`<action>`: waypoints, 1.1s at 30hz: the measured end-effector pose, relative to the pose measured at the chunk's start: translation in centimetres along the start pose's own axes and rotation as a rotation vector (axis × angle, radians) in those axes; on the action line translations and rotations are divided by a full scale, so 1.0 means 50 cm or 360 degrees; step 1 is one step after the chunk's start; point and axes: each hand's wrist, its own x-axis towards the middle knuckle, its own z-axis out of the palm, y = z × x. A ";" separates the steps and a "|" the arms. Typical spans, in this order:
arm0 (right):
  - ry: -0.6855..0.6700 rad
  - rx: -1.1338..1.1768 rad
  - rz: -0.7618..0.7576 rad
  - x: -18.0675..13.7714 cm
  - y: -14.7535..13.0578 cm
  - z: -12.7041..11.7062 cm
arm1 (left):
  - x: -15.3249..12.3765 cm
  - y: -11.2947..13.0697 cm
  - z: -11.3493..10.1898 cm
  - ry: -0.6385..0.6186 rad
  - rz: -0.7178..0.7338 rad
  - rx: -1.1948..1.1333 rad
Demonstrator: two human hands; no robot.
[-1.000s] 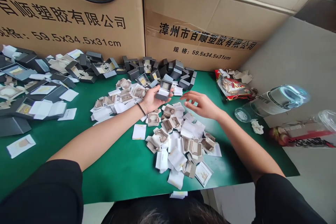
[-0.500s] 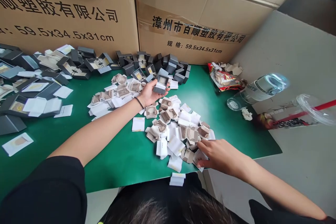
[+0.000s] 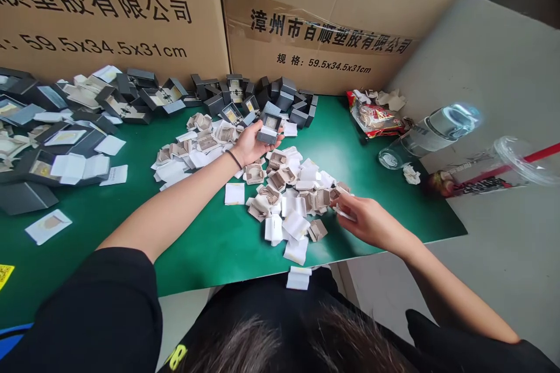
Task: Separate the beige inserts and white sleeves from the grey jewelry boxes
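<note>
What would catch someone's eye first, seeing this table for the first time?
Probably the heap of white and beige paper inserts at the middle of the green table mat, with the right hand pinching a white piece at its edge. Just behind, the left hand holds a small open grey box before two big brown cardboard cartons.

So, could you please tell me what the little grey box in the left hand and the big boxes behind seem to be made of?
The grey box looks like matte card or plastic; it is hard to tell. The big boxes look like corrugated cardboard: brown, dull, printed and taped.
</note>
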 end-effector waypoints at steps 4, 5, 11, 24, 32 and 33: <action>0.0214 -0.0013 0.0034 -0.011 -0.006 -0.018 | 0.001 -0.002 -0.001 0.0000 0.0006 0.0026; 0.0246 0.0003 0.0001 -0.013 -0.009 -0.021 | 0.000 -0.002 0.001 0.0006 0.0009 0.0033; -0.0055 0.0054 -0.0578 -0.026 -0.059 0.000 | -0.003 -0.001 0.006 0.0023 0.0017 0.0062; -0.0015 -0.0376 -0.1060 -0.026 -0.107 0.108 | 0.002 -0.002 -0.003 -0.0015 0.0022 0.0071; 0.0330 -0.0246 -0.0784 0.069 -0.064 0.047 | 0.003 -0.003 -0.003 -0.0022 0.0041 0.0079; 0.0397 -0.0204 -0.0735 0.087 -0.059 0.036 | 0.003 -0.003 -0.002 -0.0017 0.0040 0.0080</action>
